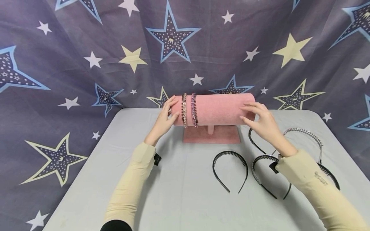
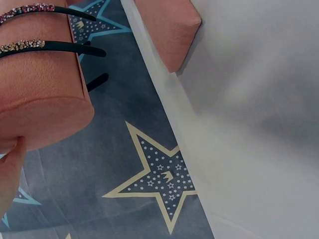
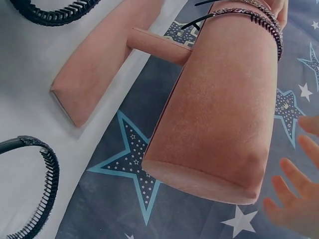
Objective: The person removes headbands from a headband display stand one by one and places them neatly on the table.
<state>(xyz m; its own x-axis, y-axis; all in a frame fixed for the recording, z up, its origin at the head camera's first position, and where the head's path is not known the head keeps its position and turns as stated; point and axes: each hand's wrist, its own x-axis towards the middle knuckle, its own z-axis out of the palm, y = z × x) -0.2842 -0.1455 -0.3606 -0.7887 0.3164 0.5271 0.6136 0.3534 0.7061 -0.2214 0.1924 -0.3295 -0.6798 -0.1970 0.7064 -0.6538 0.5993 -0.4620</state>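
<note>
A pink velvet headband display stand, with a horizontal roll on a post and a flat base, stands at the back of the table. Two sparkly headbands sit around the roll's left part: a gold-toned one and a purple-pink one. My left hand touches the roll's left end with spread fingers; one digit rests against the flat end face in the left wrist view. At the right end is my right hand, fingers apart, and the right wrist view shows a gap between them and the roll.
Several black toothed headbands lie on the white table, among them one front centre and one to its right. A silvery headband lies farther right. Behind the table hangs a dark star-patterned cloth.
</note>
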